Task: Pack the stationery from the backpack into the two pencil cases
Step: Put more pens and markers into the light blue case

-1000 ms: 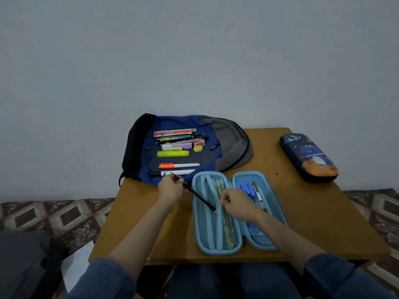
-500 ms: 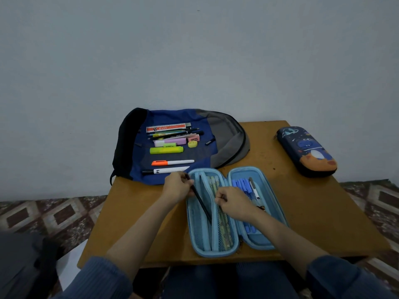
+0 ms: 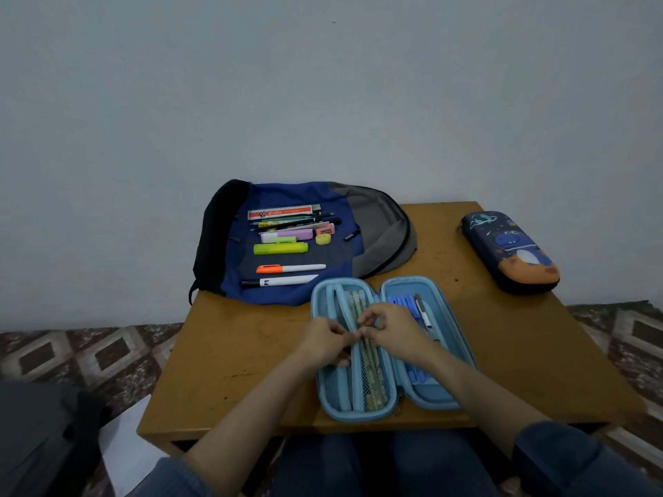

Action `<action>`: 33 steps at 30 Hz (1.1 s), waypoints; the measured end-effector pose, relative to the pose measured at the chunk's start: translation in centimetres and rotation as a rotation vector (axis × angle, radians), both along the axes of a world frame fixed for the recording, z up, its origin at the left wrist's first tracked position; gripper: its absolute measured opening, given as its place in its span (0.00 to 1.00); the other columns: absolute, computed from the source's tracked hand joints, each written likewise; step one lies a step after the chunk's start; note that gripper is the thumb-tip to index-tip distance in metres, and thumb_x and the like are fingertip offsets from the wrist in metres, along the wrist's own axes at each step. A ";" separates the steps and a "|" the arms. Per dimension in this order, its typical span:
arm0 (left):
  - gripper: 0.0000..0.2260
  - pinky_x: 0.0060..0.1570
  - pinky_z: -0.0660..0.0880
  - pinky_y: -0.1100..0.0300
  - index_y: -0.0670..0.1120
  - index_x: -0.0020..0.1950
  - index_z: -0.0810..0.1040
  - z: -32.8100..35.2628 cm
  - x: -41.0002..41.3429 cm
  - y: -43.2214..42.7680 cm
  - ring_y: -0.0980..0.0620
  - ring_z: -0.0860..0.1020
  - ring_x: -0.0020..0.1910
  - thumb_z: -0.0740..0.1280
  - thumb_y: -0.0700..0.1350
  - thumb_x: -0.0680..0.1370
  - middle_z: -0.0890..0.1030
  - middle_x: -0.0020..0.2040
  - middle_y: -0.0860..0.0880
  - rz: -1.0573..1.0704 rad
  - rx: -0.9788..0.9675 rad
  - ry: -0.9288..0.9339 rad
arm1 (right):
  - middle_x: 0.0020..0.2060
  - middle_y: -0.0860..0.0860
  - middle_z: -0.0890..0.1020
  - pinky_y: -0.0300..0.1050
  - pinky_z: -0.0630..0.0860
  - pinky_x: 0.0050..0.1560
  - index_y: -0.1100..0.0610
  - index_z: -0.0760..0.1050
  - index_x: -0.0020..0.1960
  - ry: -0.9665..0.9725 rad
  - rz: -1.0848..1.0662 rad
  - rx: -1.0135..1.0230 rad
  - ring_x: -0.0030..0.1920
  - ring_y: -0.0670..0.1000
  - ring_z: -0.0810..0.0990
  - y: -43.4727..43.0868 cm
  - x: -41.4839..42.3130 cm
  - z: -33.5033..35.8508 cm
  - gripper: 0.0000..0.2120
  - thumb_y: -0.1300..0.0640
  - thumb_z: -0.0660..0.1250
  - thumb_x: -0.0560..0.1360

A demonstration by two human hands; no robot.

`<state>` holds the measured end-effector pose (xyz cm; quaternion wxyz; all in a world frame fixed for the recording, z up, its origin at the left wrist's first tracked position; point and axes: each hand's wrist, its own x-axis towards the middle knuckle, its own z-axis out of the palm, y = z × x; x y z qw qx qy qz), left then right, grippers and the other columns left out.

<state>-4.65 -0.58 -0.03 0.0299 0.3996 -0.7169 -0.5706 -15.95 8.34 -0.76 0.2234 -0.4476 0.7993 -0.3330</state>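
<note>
The open light blue pencil case [image 3: 324, 396] lay at the near edge of the brown wooden table [image 3: 233, 353], with its two halves spread flat side by side. Both hands were over its left half. The left hand [image 3: 323, 344] came in from the left and the right hand [image 3: 396, 330] from the right. Their fingertips met just above the light blue elastic band [image 3: 357, 385] that ran along this half. On both hands the fingers were curled and drawn together, thumb against forefinger, as in a pinch. I cannot tell whether they pinched the band, the mesh or a pencil, because that spot was hidden. Below the hands, several pale pencils [image 3: 373, 382] lay lengthwise behind the mesh pocket. The right half held a row of blue pens [image 3: 401, 302] and a white marker with a dark cap [image 3: 422, 312].

The blue, grey and black backpack [image 3: 373, 224] lay flat at the far side of the table, touching the far end of the open case. On its blue front the remaining stationery was set out in rows. There was a long red and white box [image 3: 283, 212], some dark pencils [image 3: 297, 222], a pink eraser [image 3: 325, 229] and a small yellow piece [image 3: 323, 239]. There were also a lime green highlighter [image 3: 280, 248], a white pen with an orange cap [image 3: 290, 269] and a white marker with a black cap [image 3: 280, 281] nearest the case.

The closed dark blue pencil case with a space print [image 3: 509, 251] stood at the far right of the table, well apart from both hands.
</note>
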 end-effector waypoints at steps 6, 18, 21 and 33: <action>0.09 0.28 0.78 0.63 0.43 0.43 0.69 -0.5 0.4 0.3 0.52 0.78 0.27 0.68 0.34 0.74 0.78 0.37 0.43 0.031 -0.050 -0.035 | 0.66 0.49 0.71 0.42 0.66 0.64 0.52 0.72 0.67 0.325 0.129 0.091 0.64 0.51 0.69 0.2 0.2 0.2 0.19 0.54 0.67 0.76; 0.03 0.49 0.78 0.52 0.43 0.47 0.78 0.7 2.9 -8.6 0.47 0.80 0.46 0.65 0.41 0.77 0.82 0.45 0.44 0.199 -0.590 0.014 | 0.70 0.45 0.69 0.44 0.61 0.70 0.46 0.62 0.73 0.369 0.222 0.102 0.71 0.47 0.65 0.7 -1.4 -0.6 0.26 0.46 0.63 0.77; 0.06 0.43 0.73 0.58 0.41 0.49 0.78 1.0 3.4 -11.6 0.49 0.77 0.43 0.65 0.42 0.78 0.81 0.46 0.43 0.228 -0.694 -0.023 | 0.68 0.47 0.73 0.44 0.67 0.66 0.47 0.64 0.72 0.325 0.193 0.063 0.67 0.50 0.72 0.7 -1.8 -0.6 0.23 0.49 0.63 0.78; 0.10 0.50 0.74 0.54 0.37 0.56 0.78 0.3 2.1 -16.9 0.43 0.77 0.51 0.63 0.41 0.78 0.78 0.55 0.40 0.106 -0.886 -0.159 | 0.67 0.48 0.73 0.35 0.64 0.63 0.50 0.66 0.71 0.252 0.127 -0.020 0.67 0.48 0.71 1.0 -2.1 -1.7 0.21 0.57 0.62 0.78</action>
